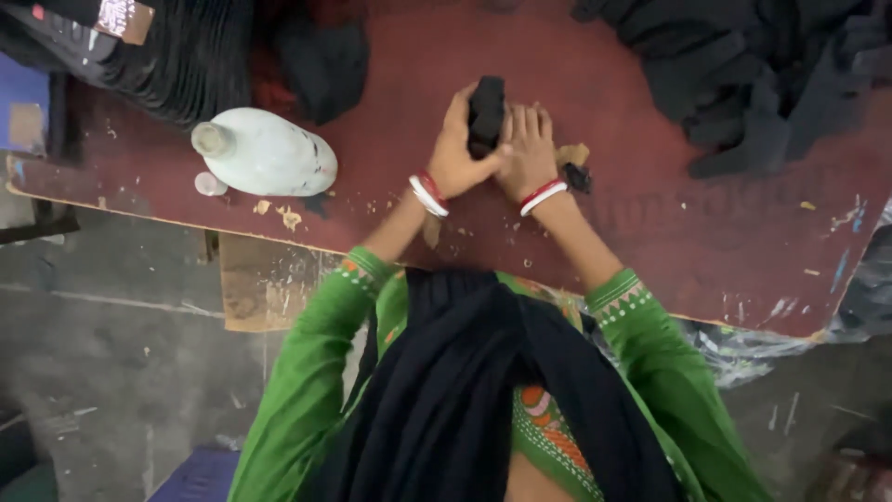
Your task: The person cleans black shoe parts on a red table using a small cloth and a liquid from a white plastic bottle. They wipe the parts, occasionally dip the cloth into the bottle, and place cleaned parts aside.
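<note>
We see a black foam piece [486,113] standing on end on the dark red table [650,223], near its middle, with both hands pressed around it. Our left hand [461,153] has its grip clenched on the piece's left side, thumb across the front. Our right hand [528,153] lies flatter against its right side, fingers touching the piece; we cannot tell whether that grip closes on it. Just right of that wrist lies a small black scrap [577,177]. To the left a pale plastic bottle [265,153] lies tipped over, its white cap [210,184] beside it. A heap of black foam pieces [753,84] fills the far right corner.
</note>
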